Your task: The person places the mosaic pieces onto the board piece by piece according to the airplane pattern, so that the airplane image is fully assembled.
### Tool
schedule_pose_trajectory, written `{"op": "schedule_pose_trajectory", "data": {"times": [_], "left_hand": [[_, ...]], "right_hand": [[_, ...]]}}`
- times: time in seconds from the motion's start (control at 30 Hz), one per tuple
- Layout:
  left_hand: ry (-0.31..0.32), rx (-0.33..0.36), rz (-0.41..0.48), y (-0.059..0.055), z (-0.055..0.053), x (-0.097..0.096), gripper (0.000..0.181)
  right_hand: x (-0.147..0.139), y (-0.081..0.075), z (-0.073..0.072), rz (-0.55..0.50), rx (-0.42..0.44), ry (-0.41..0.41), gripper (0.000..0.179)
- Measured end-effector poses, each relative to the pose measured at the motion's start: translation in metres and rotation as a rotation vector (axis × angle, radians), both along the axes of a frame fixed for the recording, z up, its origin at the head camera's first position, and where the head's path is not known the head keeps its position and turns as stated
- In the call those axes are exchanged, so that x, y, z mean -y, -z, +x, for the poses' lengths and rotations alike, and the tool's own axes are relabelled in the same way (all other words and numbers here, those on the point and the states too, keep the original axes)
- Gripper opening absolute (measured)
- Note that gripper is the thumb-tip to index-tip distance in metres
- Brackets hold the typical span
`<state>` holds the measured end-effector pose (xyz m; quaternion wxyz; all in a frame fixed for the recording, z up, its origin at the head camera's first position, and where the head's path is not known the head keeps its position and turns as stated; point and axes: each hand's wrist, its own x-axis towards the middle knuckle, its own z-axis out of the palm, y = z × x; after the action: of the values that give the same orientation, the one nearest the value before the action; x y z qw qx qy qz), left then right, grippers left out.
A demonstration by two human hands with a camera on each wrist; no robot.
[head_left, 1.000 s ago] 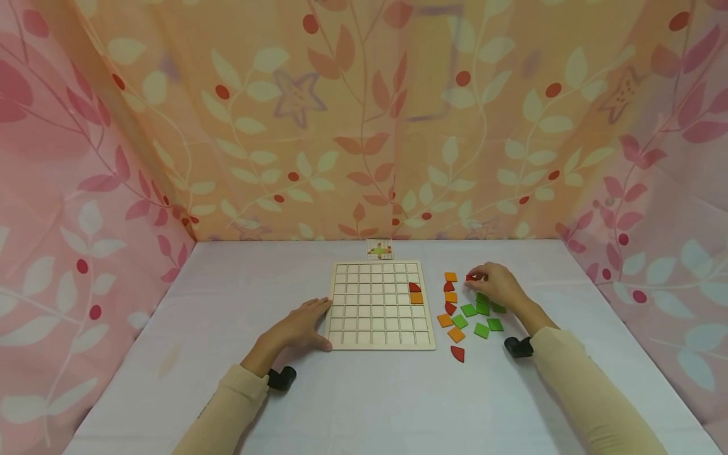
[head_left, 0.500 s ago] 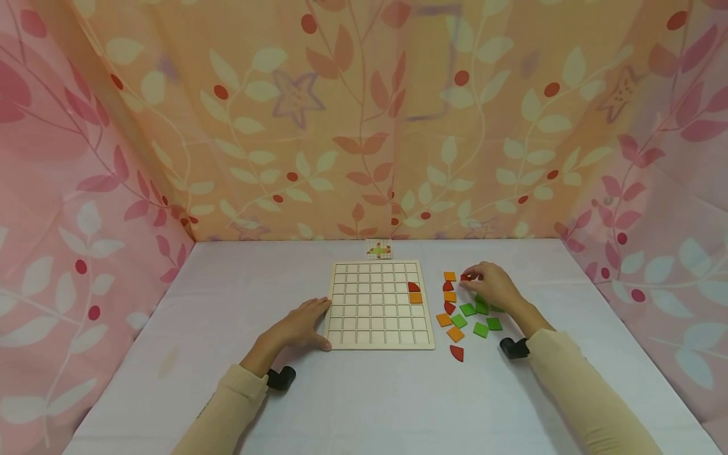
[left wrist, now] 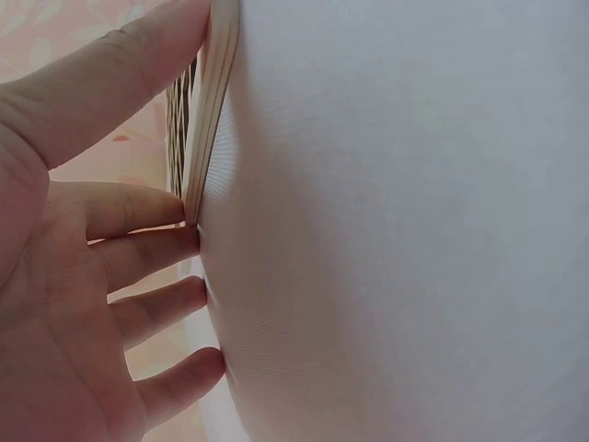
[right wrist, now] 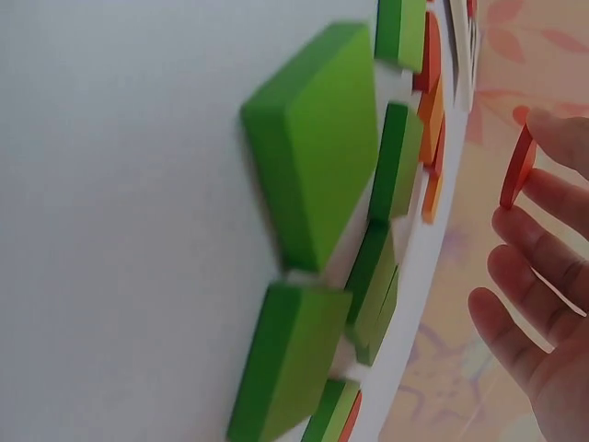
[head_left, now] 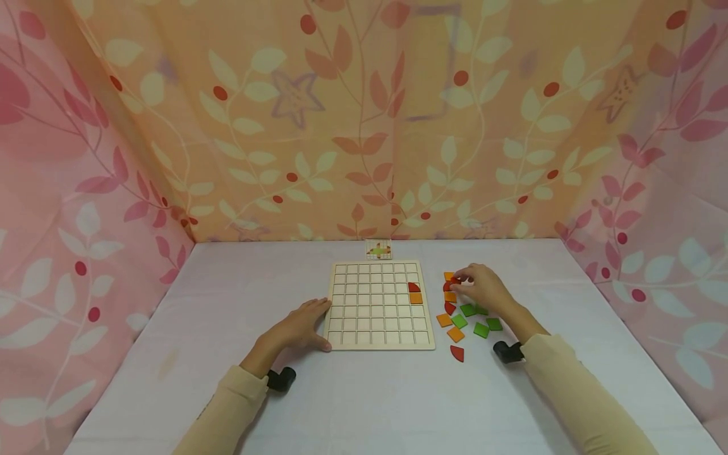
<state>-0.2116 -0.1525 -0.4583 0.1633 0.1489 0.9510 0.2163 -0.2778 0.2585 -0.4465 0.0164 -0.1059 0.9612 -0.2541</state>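
My right hand [head_left: 490, 291] is raised over the loose tiles. Between thumb and fingertips it pinches a red quarter-circle tile [right wrist: 517, 170], seen edge-on in the right wrist view. My left hand [head_left: 297, 328] lies at the left edge of the wooden grid board [head_left: 364, 311], its fingers spread and thumb by the near corner. In the left wrist view, the thumb and fingertips of that hand [left wrist: 83, 276] touch the board's side. On the board's right part sit one red quarter-circle tile [head_left: 414, 287] and, just below it, an orange square tile [head_left: 416, 298].
Right of the board lie several green square tiles [head_left: 481, 330], orange squares [head_left: 455, 335] and red quarter-circles [head_left: 457, 354]. A small pattern card [head_left: 378, 249] lies behind the board. Patterned curtains [head_left: 364, 126] enclose the white-covered table [head_left: 364, 404].
My right hand has moved left with the red tile, from the green tiles toward the column of orange and red ones. The left hand and the board stay where they were.
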Motion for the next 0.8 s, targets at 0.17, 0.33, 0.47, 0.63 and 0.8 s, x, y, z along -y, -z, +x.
{"op": "schedule_pose_trajectory", "data": {"times": [0.17,0.33,0.47,0.63,0.8], "left_hand": [[0.004,-0.005,0.001,-0.001,0.000,-0.001,0.098],[0.003,-0.002,-0.005,-0.001,0.000,-0.001,0.098],[0.002,-0.001,-0.006,-0.001,0.000,-0.001,0.098],[0.000,-0.004,-0.003,0.000,0.000,-0.001,0.098],[0.004,-0.005,0.000,0.000,0.000,0.000,0.099]], "right_hand": [[0.007,-0.001,0.002,0.009,-0.027,-0.033,0.037],[0.013,-0.001,0.005,0.027,-0.077,-0.075,0.033],[0.020,-0.002,0.008,0.038,-0.083,-0.107,0.030],[0.030,-0.003,0.012,0.061,-0.097,-0.132,0.028],[0.040,-0.004,0.016,0.058,-0.104,-0.146,0.029]]}}
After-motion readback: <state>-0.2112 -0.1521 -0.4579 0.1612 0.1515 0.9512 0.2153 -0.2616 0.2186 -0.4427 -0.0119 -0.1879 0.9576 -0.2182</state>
